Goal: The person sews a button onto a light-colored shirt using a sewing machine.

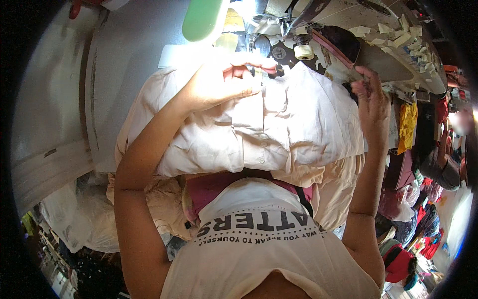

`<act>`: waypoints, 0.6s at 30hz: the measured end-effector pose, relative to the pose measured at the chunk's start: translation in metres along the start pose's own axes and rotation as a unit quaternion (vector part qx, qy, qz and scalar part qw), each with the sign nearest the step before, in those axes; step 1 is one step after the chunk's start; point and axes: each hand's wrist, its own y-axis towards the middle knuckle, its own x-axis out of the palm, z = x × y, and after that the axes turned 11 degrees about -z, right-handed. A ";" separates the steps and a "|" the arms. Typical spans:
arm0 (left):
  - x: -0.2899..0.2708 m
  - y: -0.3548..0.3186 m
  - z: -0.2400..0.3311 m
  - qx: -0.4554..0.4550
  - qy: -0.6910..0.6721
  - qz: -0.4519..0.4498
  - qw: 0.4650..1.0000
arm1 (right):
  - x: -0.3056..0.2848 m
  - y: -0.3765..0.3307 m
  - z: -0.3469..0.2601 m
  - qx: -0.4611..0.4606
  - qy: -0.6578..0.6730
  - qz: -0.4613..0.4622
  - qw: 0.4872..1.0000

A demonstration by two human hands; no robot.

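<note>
A white shirt (318, 124) with a buttoned front placket lies bunched across the sewing machine's bed and hangs down toward my lap. My left hand (214, 84) rests on the shirt's upper part, beside the brightly lit needle area. Its index finger stretches out, apart from the thumb, and I see nothing held between them. Past the shirt's right edge, my right hand (372, 102) is raised close to the machine, with its fingers loosely bent and apart. The sewing machine (398, 65) stands at the far side; glare hides part of its needle area.
A pale green rounded object (203, 20) stands behind my left hand. Small paper-like scraps (398, 40) cover the machine's arm. Yellow cloth (407, 124) hangs at the right. Beige fabric (343, 184) lies under the shirt. Another person (443, 162) is in the right background.
</note>
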 end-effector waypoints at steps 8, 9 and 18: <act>0.001 0.000 0.013 0.042 -0.063 -0.027 0.997 | 0.050 0.022 -0.052 -0.266 -0.034 -0.072 0.961; 0.002 0.000 0.013 0.041 -0.070 -0.022 0.996 | 0.054 0.022 -0.055 -0.257 -0.040 -0.067 0.963; 0.004 -0.001 0.013 0.021 -0.104 -0.015 0.994 | 0.065 0.023 -0.065 -0.252 -0.123 -0.056 0.958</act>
